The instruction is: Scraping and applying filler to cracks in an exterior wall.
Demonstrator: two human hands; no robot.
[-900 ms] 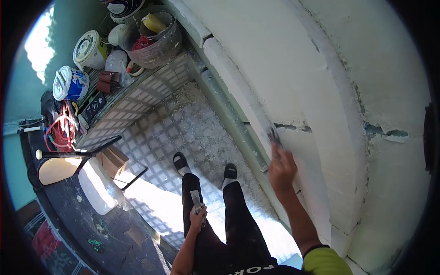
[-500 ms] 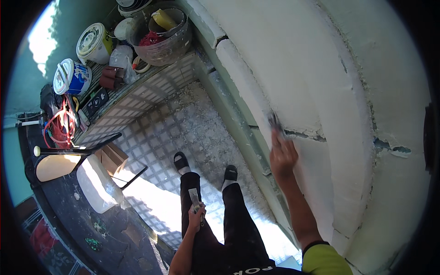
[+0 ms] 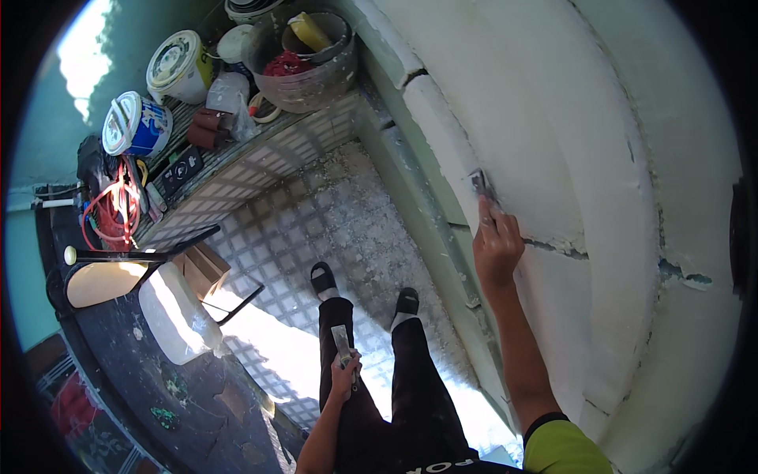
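My right hand (image 3: 497, 245) is closed around a small putty knife (image 3: 479, 183). Its blade meets the pale plastered wall (image 3: 525, 158) near the rough inner edge of the smooth band. Just below that hand a jagged crack (image 3: 559, 249) runs across the plaster. My left hand (image 3: 346, 373) hangs low in front of my leg, its fingers wrapped round the handle of a second putty knife (image 3: 341, 340). That one has a wider metal blade pointing up and away from the wall.
A shelf at the far left carries a blue-white bucket (image 3: 138, 124), a lidded white bucket (image 3: 178, 67), a clear tub (image 3: 306, 83) and red cable (image 3: 118, 209). A dark table (image 3: 189, 403) and chair (image 3: 106, 284) stand left. Debris litters the tiled floor (image 3: 324, 197).
My right hand and its putty knife have slid farther up along the wall, away from the crack. The whole view has shifted a little; my left hand keeps its hold.
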